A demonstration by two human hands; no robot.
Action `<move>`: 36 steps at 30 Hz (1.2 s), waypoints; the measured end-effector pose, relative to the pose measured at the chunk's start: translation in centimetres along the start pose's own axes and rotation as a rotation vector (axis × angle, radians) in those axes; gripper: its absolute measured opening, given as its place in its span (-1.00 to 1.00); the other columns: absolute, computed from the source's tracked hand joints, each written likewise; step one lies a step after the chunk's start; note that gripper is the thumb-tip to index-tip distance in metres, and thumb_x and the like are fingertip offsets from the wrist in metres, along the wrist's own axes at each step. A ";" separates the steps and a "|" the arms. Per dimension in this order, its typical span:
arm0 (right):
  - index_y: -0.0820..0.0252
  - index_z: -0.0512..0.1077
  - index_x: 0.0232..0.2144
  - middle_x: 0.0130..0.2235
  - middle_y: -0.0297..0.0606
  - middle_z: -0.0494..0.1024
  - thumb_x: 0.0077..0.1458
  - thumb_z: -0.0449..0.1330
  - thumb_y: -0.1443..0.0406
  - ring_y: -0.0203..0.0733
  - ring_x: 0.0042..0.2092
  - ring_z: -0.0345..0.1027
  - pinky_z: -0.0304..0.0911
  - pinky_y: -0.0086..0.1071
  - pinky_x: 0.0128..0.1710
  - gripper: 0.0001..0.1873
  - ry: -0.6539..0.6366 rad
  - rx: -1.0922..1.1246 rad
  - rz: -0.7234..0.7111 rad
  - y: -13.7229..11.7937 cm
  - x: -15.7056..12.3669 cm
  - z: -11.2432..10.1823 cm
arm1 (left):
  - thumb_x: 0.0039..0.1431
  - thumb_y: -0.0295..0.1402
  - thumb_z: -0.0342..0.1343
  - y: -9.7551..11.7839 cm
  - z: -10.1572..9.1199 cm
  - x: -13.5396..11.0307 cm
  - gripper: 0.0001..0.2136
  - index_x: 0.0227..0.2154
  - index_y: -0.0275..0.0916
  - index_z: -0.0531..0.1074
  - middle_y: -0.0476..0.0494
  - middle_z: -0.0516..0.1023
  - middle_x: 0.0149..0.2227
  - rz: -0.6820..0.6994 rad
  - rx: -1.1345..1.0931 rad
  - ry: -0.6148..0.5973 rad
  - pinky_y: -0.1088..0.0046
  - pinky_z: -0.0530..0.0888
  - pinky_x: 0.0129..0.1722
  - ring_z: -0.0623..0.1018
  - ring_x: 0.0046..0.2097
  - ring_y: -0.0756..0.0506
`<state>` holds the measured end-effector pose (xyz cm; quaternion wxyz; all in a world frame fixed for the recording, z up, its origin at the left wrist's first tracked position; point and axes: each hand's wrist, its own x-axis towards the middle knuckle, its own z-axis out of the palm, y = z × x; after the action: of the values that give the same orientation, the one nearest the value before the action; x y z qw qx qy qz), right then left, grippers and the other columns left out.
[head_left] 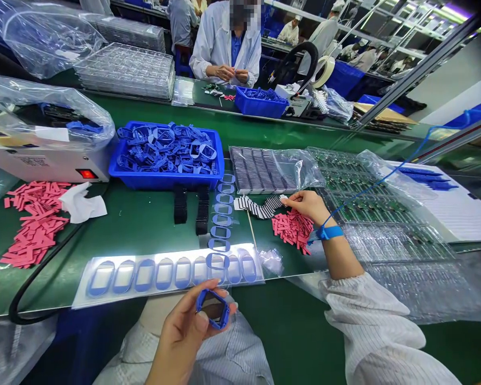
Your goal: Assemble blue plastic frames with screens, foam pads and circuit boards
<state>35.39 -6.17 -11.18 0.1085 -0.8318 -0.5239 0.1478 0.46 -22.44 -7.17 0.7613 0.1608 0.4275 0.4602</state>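
Note:
My left hand is low in front of me, fingers closed round a small blue frame with a dark panel. My right hand reaches out over the green table, pinching something small I cannot make out at the end of a fanned row of black-and-white striped pieces. A heap of small pink strips lies just under that hand. A blue wrist strap with a blue cord sits on my right wrist.
A blue bin of blue frames stands behind a lit strip holding blue rings. More pink strips and a white machine are at left. Clear trays of circuit boards lie at right. A person in a white coat works across the table.

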 end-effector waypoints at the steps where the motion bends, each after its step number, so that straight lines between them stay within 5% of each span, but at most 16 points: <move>1: 0.27 0.41 -0.19 -0.21 -0.26 0.51 0.20 0.14 0.18 -0.26 -0.25 0.43 0.39 -0.28 -0.24 -0.74 0.010 0.004 0.006 0.0 0.0 -0.1 | -0.17 -0.14 0.37 0.0 -0.1 0.0 -0.68 -0.30 -0.10 0.63 -0.10 0.66 -0.33 0.005 -0.004 -0.010 0.49 0.57 -0.34 0.67 -0.29 -0.18; 8: 0.27 0.46 -0.47 -0.43 -0.24 0.57 0.02 0.27 0.12 -0.12 -0.30 0.50 0.37 -0.21 -0.21 -0.71 0.252 0.147 -0.042 -1.3 -3.0 -1.3 | -0.26 -0.10 0.40 -0.2 -0.7 0.1 -0.65 -0.35 -0.11 0.64 -0.10 0.66 -0.35 -0.036 0.002 -0.080 0.45 0.56 -0.29 0.66 -0.32 -0.15; 15: 0.20 0.47 -0.23 -0.29 -0.17 0.63 0.04 0.16 -0.03 -0.10 -0.26 0.56 0.44 -0.30 -0.24 -0.56 0.326 0.491 -0.211 -4.2 -10.8 -1.7 | -0.17 0.04 0.29 0.0 0.8 0.8 -0.61 -0.35 -0.12 0.63 -0.22 0.60 -0.05 0.058 0.171 -0.257 0.28 0.42 0.04 0.48 0.07 -0.28; 20: 0.21 0.41 -0.38 -0.42 -0.12 0.61 -0.05 0.23 0.00 -0.02 -0.32 0.54 0.40 -0.21 -0.26 -0.62 0.463 0.504 -0.131 -2.6 -7.9 -1.1 | -0.12 0.00 0.28 -0.3 1.5 0.8 -0.65 -0.31 -0.10 0.63 -0.19 0.60 -0.06 0.054 0.156 -0.371 0.25 0.39 0.08 0.48 0.07 -0.27; 25: 0.20 0.40 -0.47 -0.15 0.00 0.56 -0.12 0.25 -0.01 0.08 -0.07 0.43 0.35 -0.14 -0.15 -0.62 0.497 0.558 -0.134 -2.5 -7.4 -1.7 | -0.15 0.07 0.25 -0.6 0.7 0.6 -0.59 -0.33 -0.11 0.63 -0.26 0.56 0.00 0.048 0.233 -0.317 0.09 0.26 0.17 0.43 0.12 -0.34; 29: 0.16 0.38 -0.39 -0.48 -0.26 0.57 -0.14 0.29 -0.02 -0.16 -0.47 0.48 0.42 -0.26 -0.40 -0.59 0.241 0.716 -0.197 -5.8 -13.5 -1.9 | -0.12 0.08 0.22 -0.5 0.7 0.6 -0.60 -0.30 -0.06 0.62 -0.22 0.41 0.18 0.069 0.278 -0.354 0.01 0.08 0.25 0.29 0.24 -0.35; 30: 0.13 0.33 -0.40 -0.55 -0.34 0.55 -0.17 0.32 -0.01 -0.22 -0.56 0.44 0.40 -0.33 -0.50 -0.58 0.114 0.779 -0.221 -6.8 -15.5 -1.7 | -0.10 0.08 0.22 -0.5 0.8 0.6 -0.62 -0.29 -0.04 0.61 -0.18 0.36 0.22 0.083 0.282 -0.389 0.01 0.05 0.26 0.25 0.26 -0.34; 32: 0.09 0.20 -0.37 -0.59 -0.45 0.52 -0.22 0.41 0.13 -0.28 -0.60 0.42 0.36 -0.44 -0.57 -0.52 -0.362 1.099 -0.203 -8.4 -19.1 -1.2 | -0.10 0.08 0.22 -0.4 1.1 0.5 -0.63 -0.30 -0.01 0.61 -0.14 0.34 0.23 0.105 0.268 -0.460 0.02 0.02 0.26 0.20 0.29 -0.33; 34: 0.07 0.12 -0.37 -0.61 -0.54 0.49 -0.22 0.43 0.18 -0.35 -0.63 0.39 0.32 -0.53 -0.61 -0.46 -0.624 1.318 -0.134 -9.3 -21.7 -0.5 | -0.14 0.10 0.22 -0.3 1.3 0.3 -0.61 -0.32 -0.04 0.62 -0.19 0.43 0.17 0.100 0.240 -0.505 0.02 0.04 0.25 0.19 0.29 -0.33; 36: 0.06 0.07 -0.36 -0.60 -0.55 0.49 -0.22 0.44 0.19 -0.38 -0.64 0.38 0.30 -0.58 -0.64 -0.42 -0.756 1.451 -0.059 -9.5 -23.1 0.0 | -0.18 0.10 0.24 -0.1 1.4 0.0 -0.59 -0.36 -0.06 0.63 -0.25 0.49 0.11 0.061 0.198 -0.533 0.01 0.15 0.21 0.32 0.22 -0.37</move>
<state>17.98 -22.98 -4.92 0.4396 -0.4348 -0.3207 0.7176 1.65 -22.27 -6.48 0.8133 0.3622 0.2503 0.3804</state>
